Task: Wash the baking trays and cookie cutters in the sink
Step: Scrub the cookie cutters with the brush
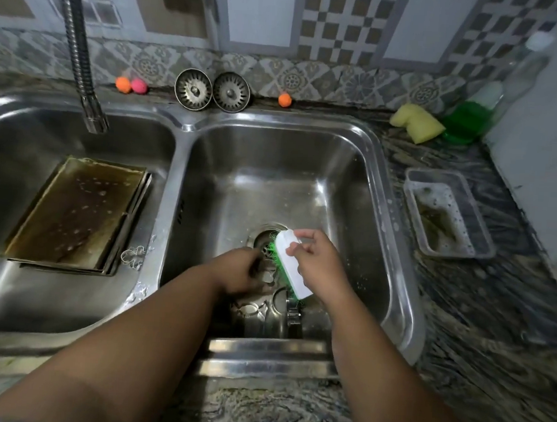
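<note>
In the right sink basin [339, 169], my right hand [313, 256] grips a white scrub brush [291, 266] with green bristles, held against a metal cookie cutter [266, 272]. My left hand [238, 270] holds that cutter just beside the drain. More metal cookie cutters [250, 309] lie on the basin floor below my hands. Stained baking trays [76, 213] are stacked in the left basin, with one wire-like cookie cutter [133, 256] at their right corner.
A flexible faucet [83, 65] hangs over the left basin. Two sink strainers [212, 91] and small coloured balls [131, 85] stand along the back ledge. At the right are a yellow sponge [416, 123], a green soap bottle [468, 120] and a clear plastic tray [448, 213].
</note>
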